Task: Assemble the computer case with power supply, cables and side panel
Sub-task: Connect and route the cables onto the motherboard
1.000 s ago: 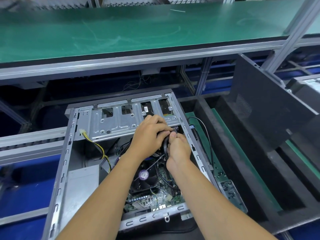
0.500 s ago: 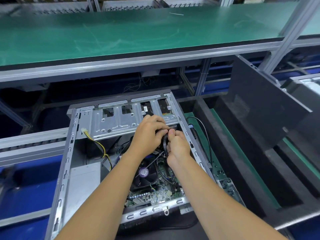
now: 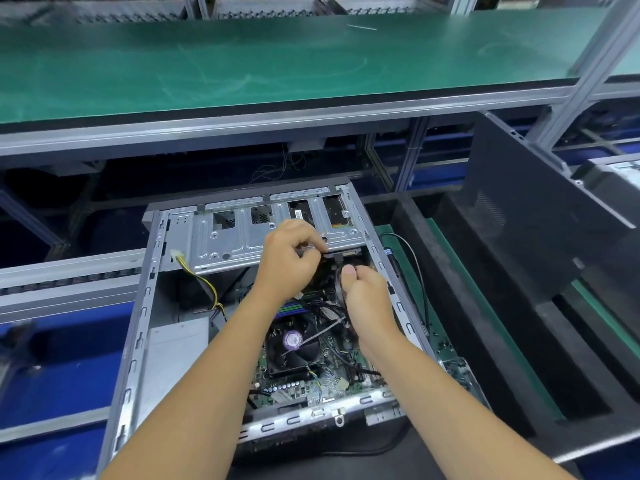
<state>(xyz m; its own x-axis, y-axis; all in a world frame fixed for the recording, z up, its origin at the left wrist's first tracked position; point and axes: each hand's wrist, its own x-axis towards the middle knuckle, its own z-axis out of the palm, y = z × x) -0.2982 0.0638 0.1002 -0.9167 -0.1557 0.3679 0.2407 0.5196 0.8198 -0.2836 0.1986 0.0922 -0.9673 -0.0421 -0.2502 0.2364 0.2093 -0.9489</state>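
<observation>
Hands over open case, side panel propped alongside.

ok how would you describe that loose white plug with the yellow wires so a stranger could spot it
Start at the open computer case and go to the silver drive cage across its far end. The white plug sticks out at the cage's left edge, the only connector there trailing yellow and black wires, plugged into nothing.
</observation>
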